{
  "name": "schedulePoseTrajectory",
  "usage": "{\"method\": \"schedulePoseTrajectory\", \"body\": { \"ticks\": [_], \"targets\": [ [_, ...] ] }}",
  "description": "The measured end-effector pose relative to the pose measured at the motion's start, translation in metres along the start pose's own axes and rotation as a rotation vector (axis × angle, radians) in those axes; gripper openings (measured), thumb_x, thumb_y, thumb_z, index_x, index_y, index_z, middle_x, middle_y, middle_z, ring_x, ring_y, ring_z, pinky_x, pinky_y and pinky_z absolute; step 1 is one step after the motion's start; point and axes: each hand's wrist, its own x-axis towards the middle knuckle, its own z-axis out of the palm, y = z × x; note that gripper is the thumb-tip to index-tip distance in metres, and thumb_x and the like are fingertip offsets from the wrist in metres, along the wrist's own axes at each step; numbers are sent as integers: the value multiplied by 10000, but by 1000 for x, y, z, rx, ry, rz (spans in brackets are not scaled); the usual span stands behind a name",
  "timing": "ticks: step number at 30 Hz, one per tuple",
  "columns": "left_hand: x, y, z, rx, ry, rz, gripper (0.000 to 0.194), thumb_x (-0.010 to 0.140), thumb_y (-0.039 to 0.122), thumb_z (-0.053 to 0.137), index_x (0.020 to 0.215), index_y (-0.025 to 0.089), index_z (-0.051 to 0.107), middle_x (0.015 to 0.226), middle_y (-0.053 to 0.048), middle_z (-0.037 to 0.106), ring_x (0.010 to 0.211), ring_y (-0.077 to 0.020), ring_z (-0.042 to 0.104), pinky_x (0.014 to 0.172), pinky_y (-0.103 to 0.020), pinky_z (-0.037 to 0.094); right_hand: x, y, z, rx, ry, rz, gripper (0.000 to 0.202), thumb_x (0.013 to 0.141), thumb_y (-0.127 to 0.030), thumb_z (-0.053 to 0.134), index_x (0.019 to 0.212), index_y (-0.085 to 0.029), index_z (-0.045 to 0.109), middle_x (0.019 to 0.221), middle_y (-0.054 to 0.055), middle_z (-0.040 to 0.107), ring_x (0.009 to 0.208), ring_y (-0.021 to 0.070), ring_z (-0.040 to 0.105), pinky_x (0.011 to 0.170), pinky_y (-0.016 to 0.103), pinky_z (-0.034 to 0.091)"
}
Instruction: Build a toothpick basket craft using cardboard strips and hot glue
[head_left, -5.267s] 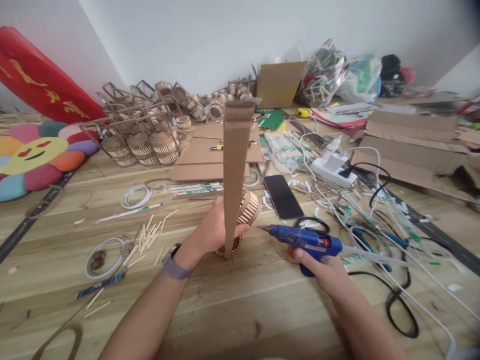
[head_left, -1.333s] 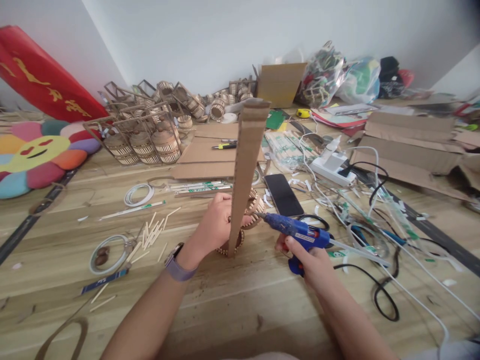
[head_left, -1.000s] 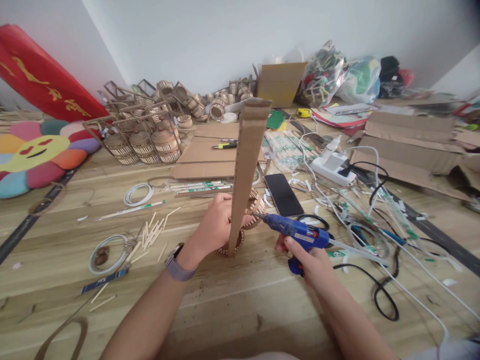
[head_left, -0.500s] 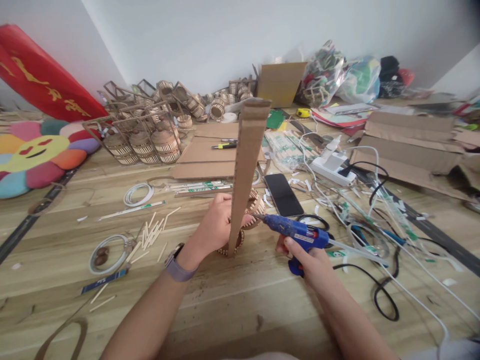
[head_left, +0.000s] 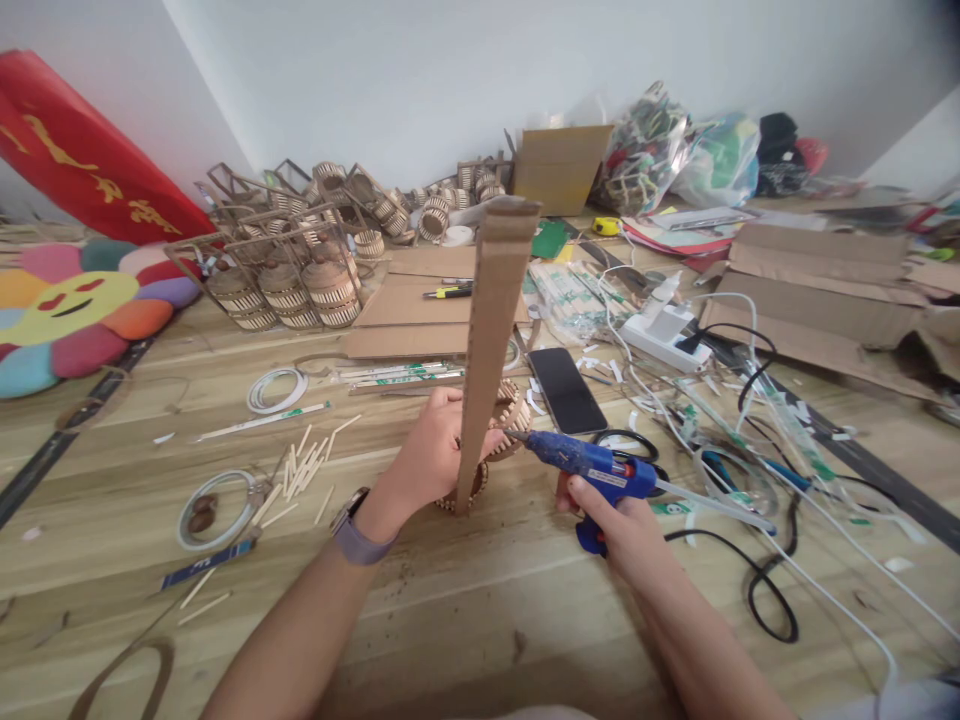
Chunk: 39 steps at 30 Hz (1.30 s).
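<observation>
An upright cardboard strip [head_left: 493, 330] rises in the middle, its lower end beside small round stick-sided baskets [head_left: 512, 420]. My left hand [head_left: 426, 450] is closed around the lower part of this piece, with fingertips showing to the right of the strip; the strip hides part of the grip. My right hand [head_left: 611, 515] holds a blue glue gun [head_left: 585, 458] by its handle. The gun's nozzle points left, close to the basket and my left fingertips. Whether it touches them is hard to tell. A clear glue stick [head_left: 712, 502] sticks out of its back.
A black phone [head_left: 566, 390] lies beyond the gun. Loose sticks [head_left: 304, 465] and white rings [head_left: 277, 390] are at the left. Cables and a power strip [head_left: 664, 335] lie right. Finished baskets [head_left: 330, 290], flat cardboard [head_left: 412, 310] and a box [head_left: 562, 170] stand behind.
</observation>
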Motion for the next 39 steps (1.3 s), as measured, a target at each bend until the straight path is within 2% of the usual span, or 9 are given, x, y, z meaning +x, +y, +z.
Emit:
{"method": "schedulePoseTrajectory", "body": {
  "ticks": [10, 15, 24, 28, 33, 39],
  "targets": [
    [0, 0, 0, -9, -3, -4, 277, 930, 352, 548, 713, 213, 648, 797, -37, 700, 1016, -261, 505, 955, -411, 413, 2, 4, -1, -36, -22, -50, 498, 769, -659, 633, 606, -188, 621, 618, 48, 643, 609, 186, 578, 620, 318, 455],
    [0, 1, 0, -18, -2, -10, 284, 934, 353, 538, 703, 213, 627, 788, -30, 694, 1006, -257, 503, 956, -408, 406, 2, 3, 0, -27, -1, -53, 521, 735, -690, 644, 589, -191, 607, 587, 45, 635, 586, 185, 573, 592, 313, 455],
    [1, 3, 0, 52, -21, 56, 348, 951, 348, 512, 648, 204, 605, 703, -33, 635, 975, -244, 519, 919, -386, 405, 1, 4, 0, -20, -5, -22, 493, 738, -671, 660, 629, -191, 638, 613, 49, 649, 612, 192, 582, 617, 318, 456],
    [2, 2, 1, 58, -24, 53, 336, 943, 324, 519, 637, 207, 592, 690, -25, 651, 969, -245, 516, 919, -392, 396, -2, 2, 5, 36, 61, -71, 429, 766, -608, 666, 647, -196, 651, 648, 46, 665, 648, 191, 586, 649, 311, 460],
    [0, 3, 2, 23, 5, 16, 257, 893, 278, 536, 652, 205, 589, 736, -28, 679, 983, -253, 512, 906, -394, 417, -2, 6, 7, 118, 97, -69, 371, 780, -548, 679, 673, -193, 663, 677, 42, 673, 639, 175, 585, 616, 290, 465],
    [1, 5, 2, 20, 68, 3, 216, 816, 200, 526, 605, 207, 569, 682, -23, 656, 969, -249, 522, 924, -405, 428, 1, 6, 0, 111, 27, -124, 380, 771, -558, 681, 669, -193, 657, 658, 56, 665, 648, 198, 607, 596, 311, 489]
  ]
}}
